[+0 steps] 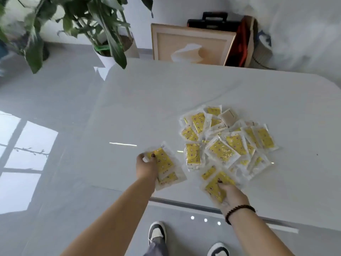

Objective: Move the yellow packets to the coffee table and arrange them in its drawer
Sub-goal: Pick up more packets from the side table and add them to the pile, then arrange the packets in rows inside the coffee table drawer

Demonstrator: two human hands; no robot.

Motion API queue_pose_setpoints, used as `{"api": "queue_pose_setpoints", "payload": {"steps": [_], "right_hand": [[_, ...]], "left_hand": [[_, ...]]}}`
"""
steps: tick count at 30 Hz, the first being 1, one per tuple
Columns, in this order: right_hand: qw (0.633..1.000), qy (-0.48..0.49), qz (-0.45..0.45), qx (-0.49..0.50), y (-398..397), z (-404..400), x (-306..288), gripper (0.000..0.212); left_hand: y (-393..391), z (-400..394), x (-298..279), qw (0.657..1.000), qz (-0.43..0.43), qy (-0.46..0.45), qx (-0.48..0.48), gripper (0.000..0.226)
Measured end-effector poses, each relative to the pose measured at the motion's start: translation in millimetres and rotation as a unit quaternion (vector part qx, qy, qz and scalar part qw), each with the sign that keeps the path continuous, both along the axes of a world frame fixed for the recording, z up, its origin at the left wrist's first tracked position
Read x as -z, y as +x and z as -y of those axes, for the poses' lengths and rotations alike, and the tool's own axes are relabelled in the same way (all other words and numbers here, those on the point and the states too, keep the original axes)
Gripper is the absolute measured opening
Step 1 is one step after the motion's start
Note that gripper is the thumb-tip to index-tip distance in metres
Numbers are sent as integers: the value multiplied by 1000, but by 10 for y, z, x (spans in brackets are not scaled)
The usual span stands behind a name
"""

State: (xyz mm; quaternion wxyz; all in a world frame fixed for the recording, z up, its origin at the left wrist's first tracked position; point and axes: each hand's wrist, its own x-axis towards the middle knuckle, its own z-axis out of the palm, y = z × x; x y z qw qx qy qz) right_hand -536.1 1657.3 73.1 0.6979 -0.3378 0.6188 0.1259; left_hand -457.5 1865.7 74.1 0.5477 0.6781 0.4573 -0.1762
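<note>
Yellow packets (226,143) are being gathered from a white table (140,100). A small overlapped stack (165,168) of them is pinched in the grip of the left hand (146,168), thumb on top and fingers curled beneath. One more packet (215,189) at the near edge of the heap is taken up by the right hand (230,194), fingers closed on its lower end. The remainder is spread in a loose pile further back on the table, just beyond the right hand.

A slip is judged the main risk: the wrappers look glossy, the left-hand stack is fanned rather than squared, and a packet could slide out once more are added or the load is carried off. Neighbouring packets lying against the one being lifted could be dragged over the near edge.

Round printed motifs are seen on the yellow faces, but no brand or wording can be read.
</note>
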Motion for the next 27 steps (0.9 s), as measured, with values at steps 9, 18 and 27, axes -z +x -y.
{"api": "queue_pose_setpoints", "payload": {"steps": [9, 18, 27], "right_hand": [[976, -145, 70, -148, 662, 210, 522, 50], [989, -79, 22, -122, 386, 243, 862, 25], [971, -120, 120, -166, -120, 97, 808, 19]], "left_hand": [[537, 223, 844, 999, 40, -17, 20, 61], [211, 514, 816, 982, -54, -162, 75, 26], [-297, 569, 795, 976, -2, -142, 165, 40]]}}
